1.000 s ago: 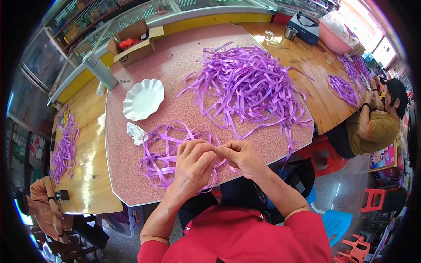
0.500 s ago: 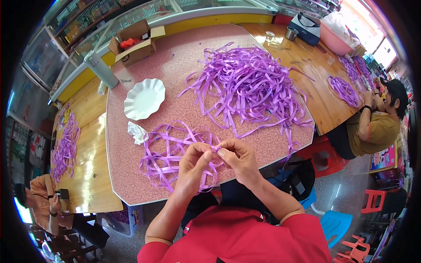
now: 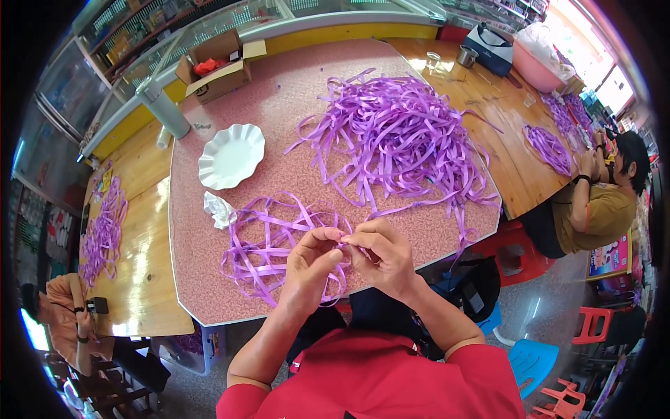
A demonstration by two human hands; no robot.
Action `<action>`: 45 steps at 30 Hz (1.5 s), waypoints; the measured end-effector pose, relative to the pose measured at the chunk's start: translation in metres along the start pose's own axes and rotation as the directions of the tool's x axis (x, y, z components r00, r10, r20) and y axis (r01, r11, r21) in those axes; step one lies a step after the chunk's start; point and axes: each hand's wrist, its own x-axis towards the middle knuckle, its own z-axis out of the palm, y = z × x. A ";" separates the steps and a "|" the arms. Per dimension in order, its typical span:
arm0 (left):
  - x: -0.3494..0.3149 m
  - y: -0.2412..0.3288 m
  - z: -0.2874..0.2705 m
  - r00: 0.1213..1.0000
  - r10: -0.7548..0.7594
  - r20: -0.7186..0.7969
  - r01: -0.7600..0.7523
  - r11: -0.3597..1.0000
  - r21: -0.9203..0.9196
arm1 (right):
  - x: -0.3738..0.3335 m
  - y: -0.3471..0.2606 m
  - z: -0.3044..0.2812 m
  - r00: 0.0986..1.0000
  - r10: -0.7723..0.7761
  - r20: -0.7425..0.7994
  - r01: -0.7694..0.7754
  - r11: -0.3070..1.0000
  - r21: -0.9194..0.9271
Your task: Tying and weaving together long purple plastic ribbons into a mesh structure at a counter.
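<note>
My left hand (image 3: 312,264) and my right hand (image 3: 382,257) meet fingertip to fingertip above the near edge of the pink speckled table (image 3: 279,164). Both are closed in a pinch on a purple ribbon, of which only a small bit shows between the fingers. Under and left of my left hand lies a loose, looped heap of purple ribbons (image 3: 259,249). Beyond my hands, a large tangled pile of purple ribbons (image 3: 401,133) covers the far right part of the table, with strands trailing toward me.
Left of the ribbons are a crumpled white tissue (image 3: 218,211), a white scalloped dish (image 3: 231,158) and a grey-green bottle (image 3: 162,109). An open cardboard box (image 3: 220,77) stands at the back. Two people work at wooden tables on either side, one right (image 3: 599,216), one left (image 3: 68,314).
My right fingers have shifted and curled differently around the pinched ribbon, with the thumb now tucked lower. My left thumb has moved slightly. Both heaps lie as before.
</note>
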 end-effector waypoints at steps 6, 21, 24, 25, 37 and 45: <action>0.001 -0.014 -0.002 0.980 0.192 -0.056 -0.175 0.960 0.217 | 0.004 -0.002 -0.001 0.998 0.053 0.021 -0.054 0.998 0.029; 0.001 -0.020 0.004 0.967 0.251 -0.046 -0.219 0.907 0.360 | 0.001 -0.003 0.001 0.831 0.533 0.161 -0.556 0.792 0.250; 0.002 -0.024 -0.001 0.927 0.374 0.027 -0.333 0.788 0.517 | 0.004 -0.006 -0.001 0.798 0.565 0.210 -0.603 0.753 0.263; 0.003 -0.026 -0.004 0.927 0.374 0.027 -0.333 0.788 0.517 | 0.004 -0.007 -0.002 0.805 0.555 0.212 -0.593 0.770 0.237; 0.000 -0.021 -0.003 0.883 0.464 0.066 -0.411 0.699 0.585 | 0.002 -0.004 -0.006 0.675 0.618 0.404 -0.732 0.490 0.474; -0.005 -0.008 0.010 0.993 0.119 -0.011 -0.112 0.958 0.263 | -0.002 0.001 -0.006 0.701 0.575 0.422 -0.670 0.330 0.665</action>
